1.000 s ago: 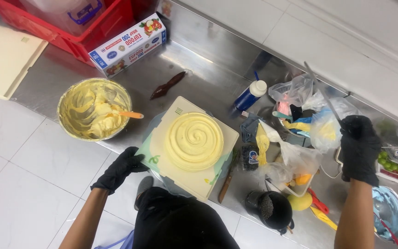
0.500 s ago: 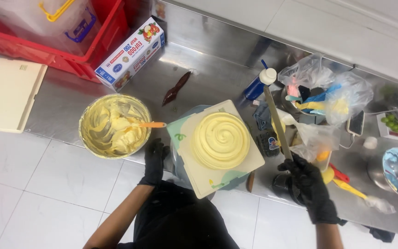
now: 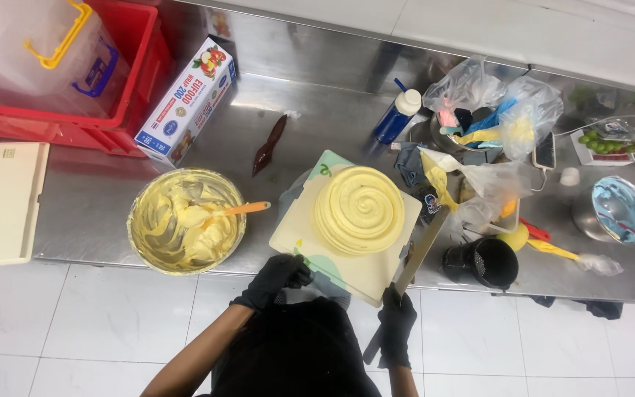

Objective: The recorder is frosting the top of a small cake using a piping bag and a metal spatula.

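The right hand is closing around the handle of a long scraper, its blade lying just beside the cake on the square board. The left hand is gripping the board's near edge. Judged risk: the blade could gouge the cream if tilted inward. The scraper's long axis is running from the hand up and away, tip pointing toward the bags.

One cake, two bowls, two gloved hands
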